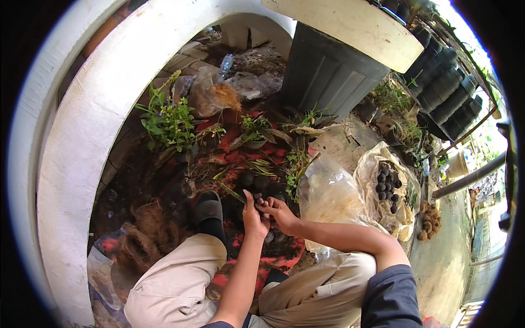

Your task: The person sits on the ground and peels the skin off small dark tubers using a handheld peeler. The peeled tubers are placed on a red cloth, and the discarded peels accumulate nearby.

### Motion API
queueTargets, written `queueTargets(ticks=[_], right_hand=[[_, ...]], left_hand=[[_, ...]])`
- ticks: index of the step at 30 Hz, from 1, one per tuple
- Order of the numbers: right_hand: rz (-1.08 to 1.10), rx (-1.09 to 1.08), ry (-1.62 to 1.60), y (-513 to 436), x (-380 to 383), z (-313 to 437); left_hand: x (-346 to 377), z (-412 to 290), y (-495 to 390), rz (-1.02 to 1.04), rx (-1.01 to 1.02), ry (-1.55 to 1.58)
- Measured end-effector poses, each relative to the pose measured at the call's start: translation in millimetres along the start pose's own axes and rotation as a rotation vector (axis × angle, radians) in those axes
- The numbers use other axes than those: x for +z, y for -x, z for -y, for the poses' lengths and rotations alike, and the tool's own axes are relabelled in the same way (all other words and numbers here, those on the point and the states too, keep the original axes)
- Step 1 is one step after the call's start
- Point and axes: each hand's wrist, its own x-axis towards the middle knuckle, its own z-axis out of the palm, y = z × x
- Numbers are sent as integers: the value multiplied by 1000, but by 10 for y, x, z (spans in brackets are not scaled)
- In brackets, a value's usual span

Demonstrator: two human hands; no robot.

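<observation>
My left hand [255,217] is raised over the dark soil on a red sheet [268,266], its fingers closed on a green leaf strip [230,192] that sticks out to the upper left. Against its fingertips, my right hand [282,215] has its fingers bent inward. Dark, soil-like matter shows between the fingers, and what the right hand pinches is hidden. Just beyond the hands sit dark round soil balls [247,179], partly in shadow. More cut leaf strips [262,167] lie behind them.
Brown coconut fibre [139,242] is heaped at left. On the right are a clear plastic bag [328,184] and a plastic sheet with several dark balls [382,186]. Leafy plants [168,123] grow ahead. A white curved frame [82,123] and a dark panel [328,69] stand close by.
</observation>
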Motion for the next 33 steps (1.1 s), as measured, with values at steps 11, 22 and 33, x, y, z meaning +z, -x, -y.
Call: queueTargets(ticks=[11,22,33], right_hand=[[-74,-84,444,17,18,98],[-56,50,427,-34,-61,107],[-78,-96,316,-100,-104,138]], left_hand=[[56,-17,-84,-151,19,199],[-335,-276,-193,93,35,11],[-247,-160,-235,211,-7,215]])
